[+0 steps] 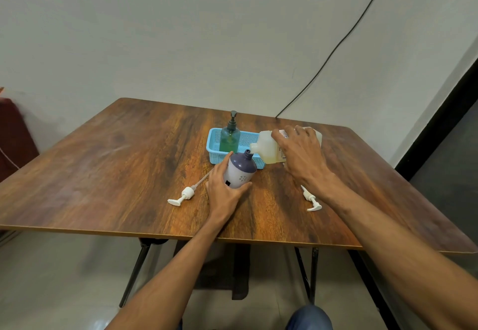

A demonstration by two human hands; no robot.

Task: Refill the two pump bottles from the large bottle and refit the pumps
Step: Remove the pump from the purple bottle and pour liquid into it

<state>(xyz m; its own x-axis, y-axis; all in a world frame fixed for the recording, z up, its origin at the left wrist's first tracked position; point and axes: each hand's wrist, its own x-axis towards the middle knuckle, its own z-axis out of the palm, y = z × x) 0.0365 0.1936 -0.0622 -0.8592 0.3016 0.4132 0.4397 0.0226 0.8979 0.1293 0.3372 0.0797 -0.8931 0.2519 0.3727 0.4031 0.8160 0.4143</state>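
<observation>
In the head view, the left hand (223, 193) gripped the purple bottle (241, 169) with fingers and thumb curled round its lower body. The bottle stood on the table (116, 169), tilted a little toward the right, just in front of the blue basket (212, 135). The right hand (301, 153) was clamped over the large bottle (266, 148), which lay almost level, its mouth touching or just above the narrow open neck of the purple bottle. The neck was small, so I judged that a fast tilt could send the yellowish liquid over the shoulder and onto the table. The level inside the opaque purple bottle could not be seen, so overfilling was a second risk. A wet bottle could also slip in the left hand. One pump (186, 195) lay to the left of that hand, and another pump (311, 201) lay beside the right forearm, where a moving arm could knock it off. A green bottle (229, 138), with its pump on, stood in the basket. A second open bottle was not visible.
</observation>
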